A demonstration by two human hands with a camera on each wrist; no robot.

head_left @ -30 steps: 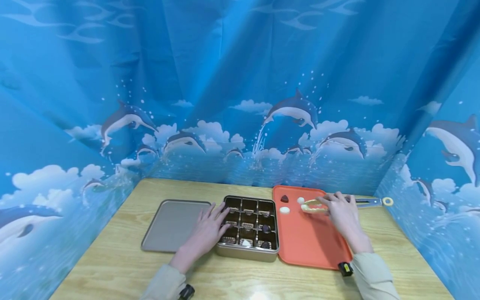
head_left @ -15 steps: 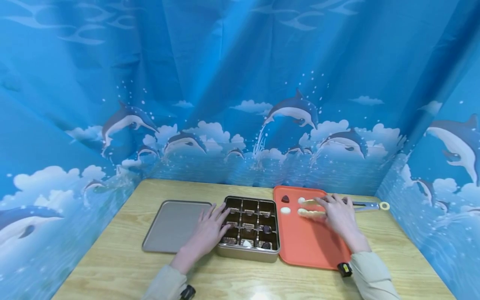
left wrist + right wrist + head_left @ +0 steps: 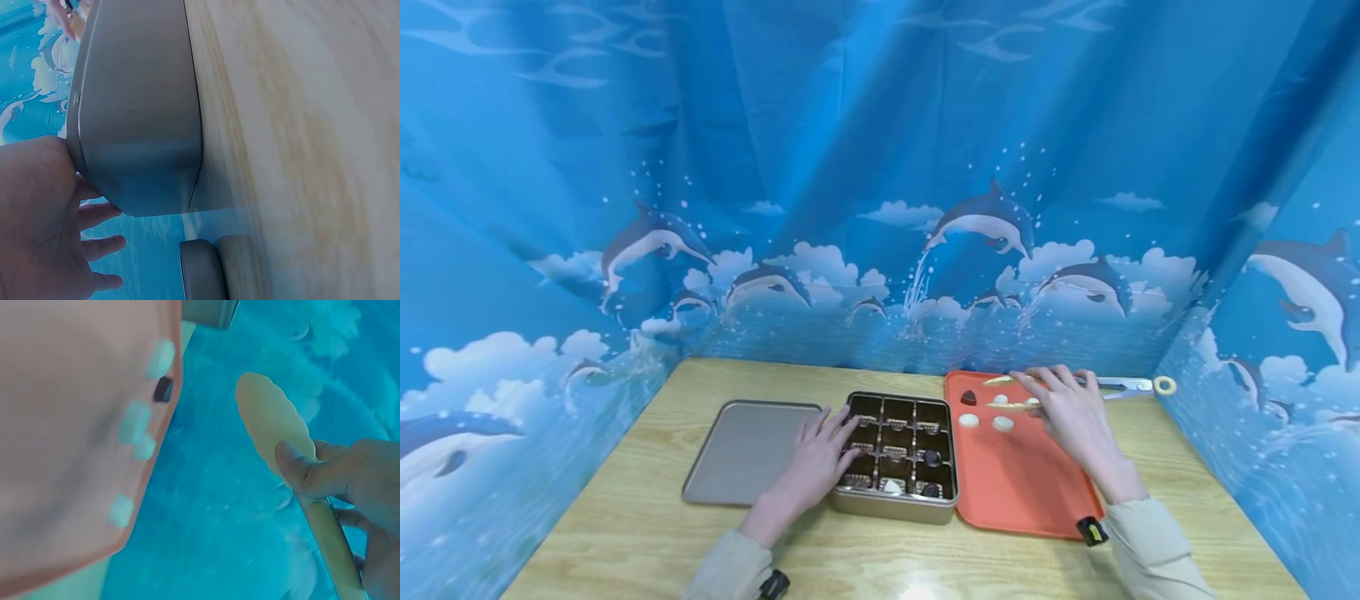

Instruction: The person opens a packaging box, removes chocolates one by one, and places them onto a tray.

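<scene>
The right hand [image 3: 1075,417] pinches yellow tongs [image 3: 1011,382] above the orange tray [image 3: 1022,492], near the white candies [image 3: 1002,423]. The left hand [image 3: 812,467] rests spread on the candy box [image 3: 898,504].

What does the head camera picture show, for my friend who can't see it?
A person's right hand holds yellow tongs over an orange tray with small white and dark chocolates on it. The left hand rests on a gold box of little compartments, its lid lying beside it on a wooden table, with blue dolphin curtains behind.
</scene>
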